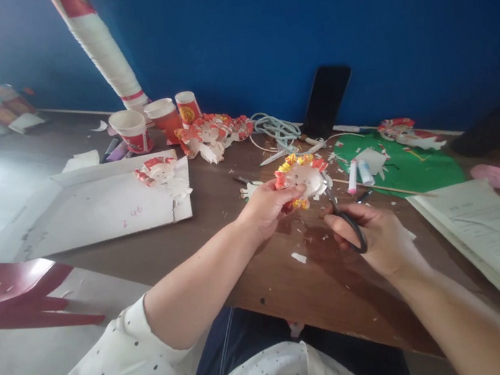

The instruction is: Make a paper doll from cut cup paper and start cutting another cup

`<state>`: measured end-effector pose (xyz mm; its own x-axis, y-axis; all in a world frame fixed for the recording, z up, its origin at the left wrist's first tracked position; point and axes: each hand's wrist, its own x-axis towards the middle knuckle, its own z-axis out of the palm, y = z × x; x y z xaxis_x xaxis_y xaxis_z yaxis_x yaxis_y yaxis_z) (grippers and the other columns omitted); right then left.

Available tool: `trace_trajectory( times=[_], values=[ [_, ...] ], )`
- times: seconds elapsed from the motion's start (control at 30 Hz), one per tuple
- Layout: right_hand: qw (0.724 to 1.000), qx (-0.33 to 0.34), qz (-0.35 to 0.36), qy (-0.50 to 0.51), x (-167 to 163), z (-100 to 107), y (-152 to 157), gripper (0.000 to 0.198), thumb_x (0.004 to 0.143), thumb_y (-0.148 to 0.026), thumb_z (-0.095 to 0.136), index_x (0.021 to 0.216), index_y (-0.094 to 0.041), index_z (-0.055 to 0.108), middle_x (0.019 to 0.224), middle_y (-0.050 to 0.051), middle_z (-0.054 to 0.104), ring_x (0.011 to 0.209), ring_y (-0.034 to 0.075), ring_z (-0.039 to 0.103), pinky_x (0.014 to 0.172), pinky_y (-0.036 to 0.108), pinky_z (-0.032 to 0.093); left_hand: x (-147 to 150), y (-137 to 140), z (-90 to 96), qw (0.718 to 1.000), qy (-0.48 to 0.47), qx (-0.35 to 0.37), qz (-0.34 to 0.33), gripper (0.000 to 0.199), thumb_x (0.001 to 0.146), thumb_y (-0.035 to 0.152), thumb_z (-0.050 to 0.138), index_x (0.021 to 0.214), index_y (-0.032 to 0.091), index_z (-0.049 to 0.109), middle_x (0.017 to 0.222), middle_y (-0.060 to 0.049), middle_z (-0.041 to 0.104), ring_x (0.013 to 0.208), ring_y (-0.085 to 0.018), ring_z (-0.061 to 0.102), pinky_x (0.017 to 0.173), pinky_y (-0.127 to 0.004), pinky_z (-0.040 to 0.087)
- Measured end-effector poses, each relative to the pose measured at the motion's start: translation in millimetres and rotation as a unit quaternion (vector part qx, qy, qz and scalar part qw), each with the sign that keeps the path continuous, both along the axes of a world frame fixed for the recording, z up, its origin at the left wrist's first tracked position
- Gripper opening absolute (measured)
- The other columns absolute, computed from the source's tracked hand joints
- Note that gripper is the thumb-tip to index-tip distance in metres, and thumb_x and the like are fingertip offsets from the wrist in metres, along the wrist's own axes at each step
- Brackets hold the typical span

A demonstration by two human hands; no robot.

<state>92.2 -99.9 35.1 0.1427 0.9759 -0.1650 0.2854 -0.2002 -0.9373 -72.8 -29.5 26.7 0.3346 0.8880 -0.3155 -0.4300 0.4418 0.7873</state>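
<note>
Pink handwriting point(133, 216), possibly "46", stands on the flat white cardboard point(88, 205); writing on the white paper stack point(496, 232) is illegible.

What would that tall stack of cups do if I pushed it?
The tall stack of cups would probably tip easily, because it's tall and skinny. It looks light for its size, since the cups seem to be paper. It might bend or come apart, as it's many cups nested together.

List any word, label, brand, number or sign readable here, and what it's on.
None reads with certainty.
White cardboard: pink and dark handwritten marks, too faint to read.
Papers at right: lines of writing, too blurred.
Small red cup: yellow round emblem, too small.
</note>
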Motion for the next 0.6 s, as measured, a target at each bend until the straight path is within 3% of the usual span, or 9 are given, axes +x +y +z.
trace_trajectory(
  times=[0.33, 0.5, 0.6],
  values=[
    [1.0, -0.002, 0.003, 0.018, 3, 0, 0, 0.03, 0.066, -0.045, 0.077, 0.082, -0.02, 0.072, 0.049, -0.004, 0.056, 0.045, 0.009, 0.05, 0.044, 0.02, 0.042, 1, -2, -3.0, 0.999, 0.0, 0.004, -0.034, 0.021, 0.065, 0.017, 0.078, 0.083, 0.011, 0.068, 0.079, -0.005, 0.068, 0.068, -0.012, 0.061, 0.069, -0.027, 0.045],
    [0.999, 0.019, -0.038, 0.015, 3, -6, 5, 0.027, 0.072, -0.045, 0.073, 0.081, -0.02, 0.069, 0.056, -0.002, 0.061, 0.051, 0.011, 0.055, 0.049, 0.023, 0.044, 0, -1, -0.9, 1.0, 0.007, -0.008, -0.025, 0.021, 0.066, 0.017, 0.077, 0.083, 0.01, 0.068, 0.075, -0.005, 0.067, 0.066, -0.011, 0.06, 0.066, -0.025, 0.045],
    [0.995, 0.033, -0.066, 0.072, 6, -13, 10, 0.03, 0.07, -0.043, 0.075, 0.089, -0.021, 0.068, 0.064, -0.001, 0.063, 0.059, 0.013, 0.059, 0.05, 0.023, 0.042, 0, 0, -2.1, 0.999, 0.025, -0.021, -0.025, 0.022, 0.065, 0.017, 0.078, 0.083, 0.011, 0.067, 0.074, -0.005, 0.067, 0.063, -0.011, 0.06, 0.063, -0.025, 0.046]
  ],
)
